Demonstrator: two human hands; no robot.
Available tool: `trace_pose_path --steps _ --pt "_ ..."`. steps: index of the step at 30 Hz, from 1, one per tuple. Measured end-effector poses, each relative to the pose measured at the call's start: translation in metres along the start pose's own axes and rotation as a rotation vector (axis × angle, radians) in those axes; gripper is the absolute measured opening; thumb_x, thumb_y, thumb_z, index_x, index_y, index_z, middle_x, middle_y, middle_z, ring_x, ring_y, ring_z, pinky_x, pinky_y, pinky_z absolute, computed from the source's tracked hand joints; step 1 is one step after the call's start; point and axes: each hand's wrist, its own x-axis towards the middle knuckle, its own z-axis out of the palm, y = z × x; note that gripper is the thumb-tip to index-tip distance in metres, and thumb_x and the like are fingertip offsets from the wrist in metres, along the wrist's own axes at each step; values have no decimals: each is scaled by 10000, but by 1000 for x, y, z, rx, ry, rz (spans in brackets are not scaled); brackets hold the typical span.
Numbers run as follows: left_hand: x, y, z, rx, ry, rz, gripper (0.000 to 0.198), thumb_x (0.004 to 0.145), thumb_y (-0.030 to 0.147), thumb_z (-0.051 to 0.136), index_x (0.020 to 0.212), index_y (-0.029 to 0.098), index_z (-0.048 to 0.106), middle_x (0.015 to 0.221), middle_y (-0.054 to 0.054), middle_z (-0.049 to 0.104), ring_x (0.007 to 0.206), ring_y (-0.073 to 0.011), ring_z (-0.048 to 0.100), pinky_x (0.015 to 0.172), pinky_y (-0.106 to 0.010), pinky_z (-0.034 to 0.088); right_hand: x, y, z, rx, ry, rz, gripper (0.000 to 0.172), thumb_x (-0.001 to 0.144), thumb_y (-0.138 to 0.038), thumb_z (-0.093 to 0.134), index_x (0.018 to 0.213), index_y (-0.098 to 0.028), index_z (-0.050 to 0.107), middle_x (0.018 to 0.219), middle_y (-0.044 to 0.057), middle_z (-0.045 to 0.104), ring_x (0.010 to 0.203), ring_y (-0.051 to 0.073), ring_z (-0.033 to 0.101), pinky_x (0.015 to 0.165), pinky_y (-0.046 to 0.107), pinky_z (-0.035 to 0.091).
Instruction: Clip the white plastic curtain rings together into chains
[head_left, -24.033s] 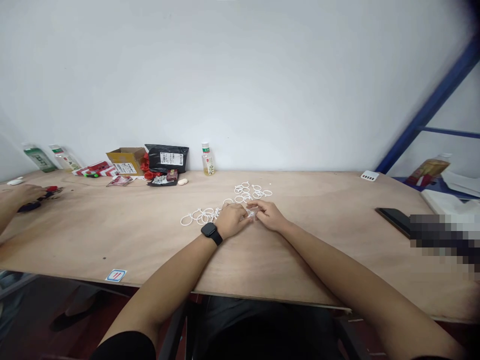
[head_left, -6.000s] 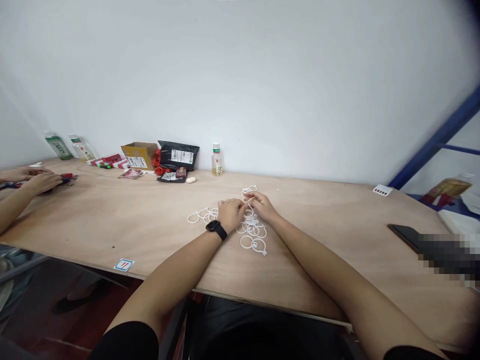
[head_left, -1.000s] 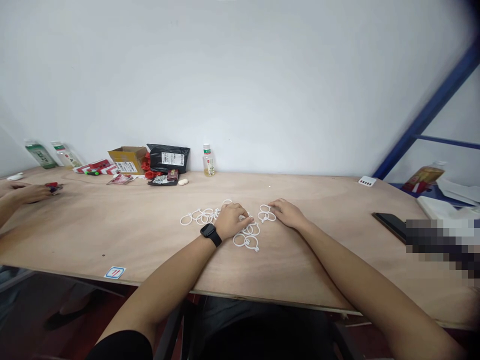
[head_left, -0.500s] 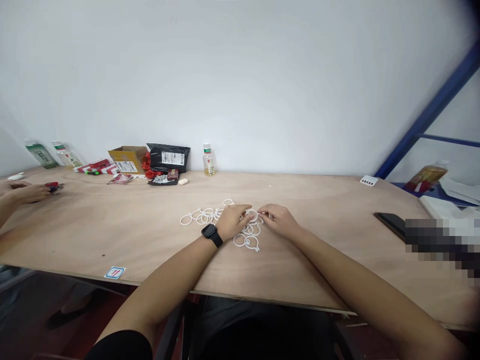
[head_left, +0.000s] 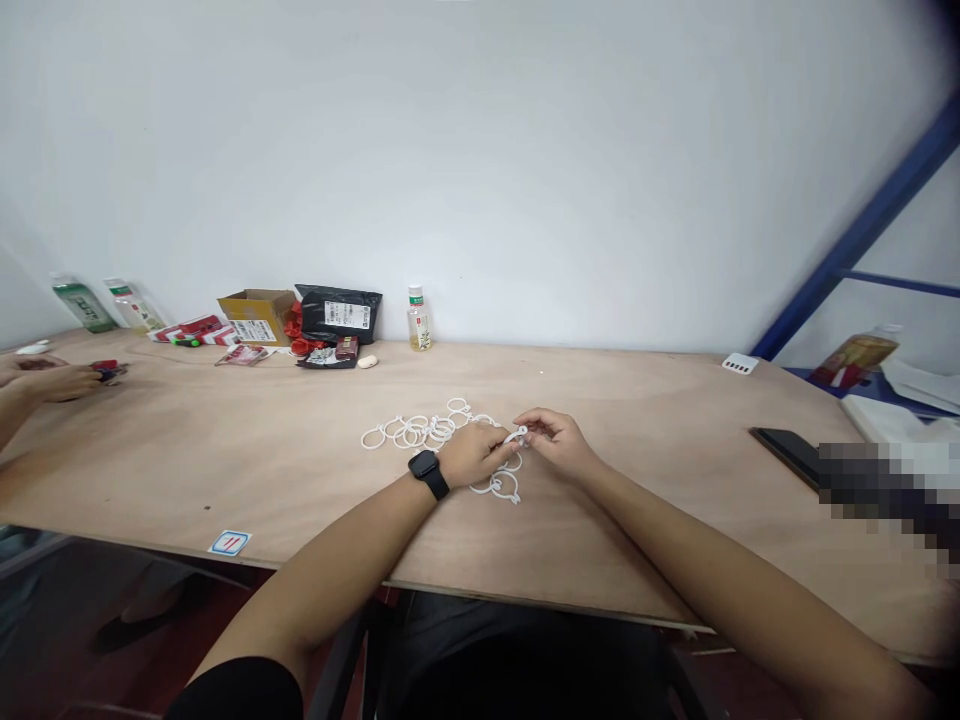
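Between my two hands is a white plastic ring [head_left: 514, 436] with a small clasp end, like a curtain ring, turned nearly edge-on. My left hand [head_left: 474, 452], with a black watch [head_left: 429, 472] on its wrist, pinches the ring's left side. On the other side, the fingers of my right hand [head_left: 559, 440] close on its clasp end. Several more white rings [head_left: 409, 432] lie overlapping on the table to the left of my left hand. Two others [head_left: 505, 487] lie just below it, partly covered by the hand.
On the wooden table [head_left: 300, 480] stand a bottle [head_left: 418, 320], a cardboard box [head_left: 259, 315] and a black parcel bag [head_left: 341, 312] along the wall. A phone [head_left: 784, 455] lies at the right. Another person's hands [head_left: 52, 380] hold something small at the far left.
The ring between my hands has turned from face-up to nearly edge-on. My left hand has shifted slightly right and now grips the ring together with the right.
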Motion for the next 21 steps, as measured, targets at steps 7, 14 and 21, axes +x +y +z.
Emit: trace_pose_path --steps 7,14,21 --pt "1 -7 3 38 -13 3 408 988 419 348 785 170 600 713 -32 620 663 -143 545 643 -252 368 1 -1 0 29 -53 67 184 756 -201 531 839 -183 695 768 24 687 692 156 618 642 263 490" --pt "0 -13 8 35 21 93 393 989 425 357 878 171 635 873 -63 653 842 -169 589 778 -275 433 5 5 -3 126 -80 79 210 715 -152 497 787 -180 692 731 21 673 655 141 614 623 251 488" --pt "0 -23 1 113 243 -162 260 903 403 548 858 191 692 1028 -79 644 978 -218 578 882 -369 440 10 30 -35 -313 -147 11 360 678 -86 536 973 -204 705 974 51 671 674 136 578 649 270 469"
